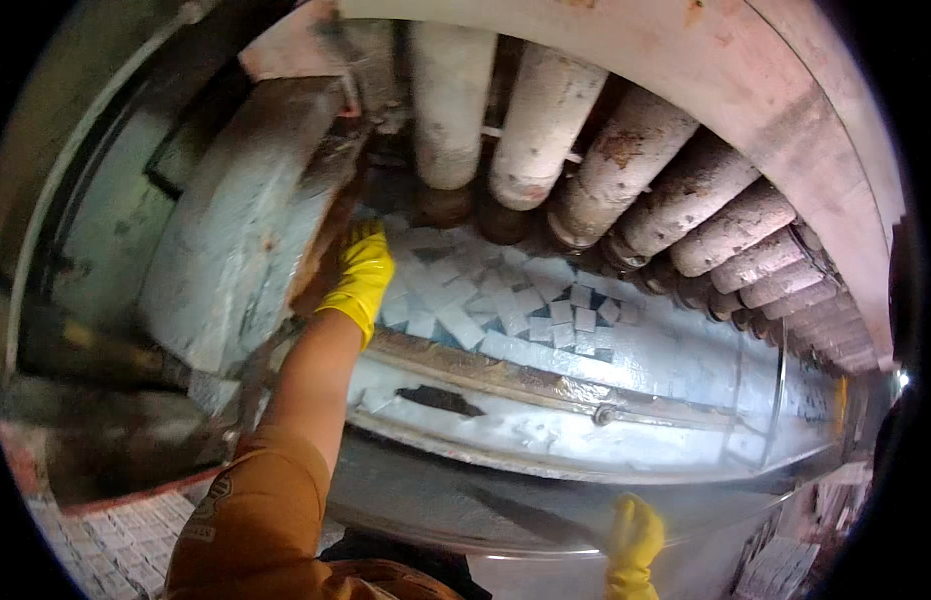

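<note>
Gloved left hand reaching into a trough of pale blocks under a row of rollers

The left hand (pixel 360 275), in a yellow rubber glove, lies flat with fingers loosely extended, holding nothing, at the near edge of the pale blue-white blocks (pixel 506 305); these are small, squarish, wet-looking and heaped unevenly in the metal trough (pixel 546 385). The right hand (pixel 634 540), likewise gloved, rests on the trough's front rim; its grasp cannot be determined, the fingers being cut off at the frame edge. Crusted cylindrical rollers (pixel 626 165) overhang and hide the blocks' far side
</note>
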{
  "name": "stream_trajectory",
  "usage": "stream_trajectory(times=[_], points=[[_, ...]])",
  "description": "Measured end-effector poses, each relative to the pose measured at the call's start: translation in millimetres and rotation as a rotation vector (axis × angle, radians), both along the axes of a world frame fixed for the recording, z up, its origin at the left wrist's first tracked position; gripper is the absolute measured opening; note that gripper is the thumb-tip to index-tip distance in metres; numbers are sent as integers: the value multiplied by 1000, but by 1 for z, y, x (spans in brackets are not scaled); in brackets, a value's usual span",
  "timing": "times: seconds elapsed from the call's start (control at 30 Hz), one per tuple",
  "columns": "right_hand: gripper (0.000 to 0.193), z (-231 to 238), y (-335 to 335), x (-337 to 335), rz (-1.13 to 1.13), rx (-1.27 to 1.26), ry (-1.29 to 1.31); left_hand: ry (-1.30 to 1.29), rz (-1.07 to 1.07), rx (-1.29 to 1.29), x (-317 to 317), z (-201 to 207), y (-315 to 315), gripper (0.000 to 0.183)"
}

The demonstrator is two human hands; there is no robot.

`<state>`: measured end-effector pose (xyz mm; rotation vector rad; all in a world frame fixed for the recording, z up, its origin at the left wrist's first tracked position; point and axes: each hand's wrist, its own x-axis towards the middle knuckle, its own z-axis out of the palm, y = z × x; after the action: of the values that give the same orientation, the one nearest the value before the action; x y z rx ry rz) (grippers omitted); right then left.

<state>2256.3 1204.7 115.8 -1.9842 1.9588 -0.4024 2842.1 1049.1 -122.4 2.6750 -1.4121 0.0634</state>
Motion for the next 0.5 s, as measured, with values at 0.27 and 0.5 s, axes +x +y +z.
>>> stream_trajectory(times=[0.27, 0.5], points=[[28, -9, 4, -8, -141, 65, -84, 207, -15, -237, -39, 55, 65, 69], [49, -40, -22, -39, 38, -30, 118, 682, -417, 10, -124, 165, 146, 67]])
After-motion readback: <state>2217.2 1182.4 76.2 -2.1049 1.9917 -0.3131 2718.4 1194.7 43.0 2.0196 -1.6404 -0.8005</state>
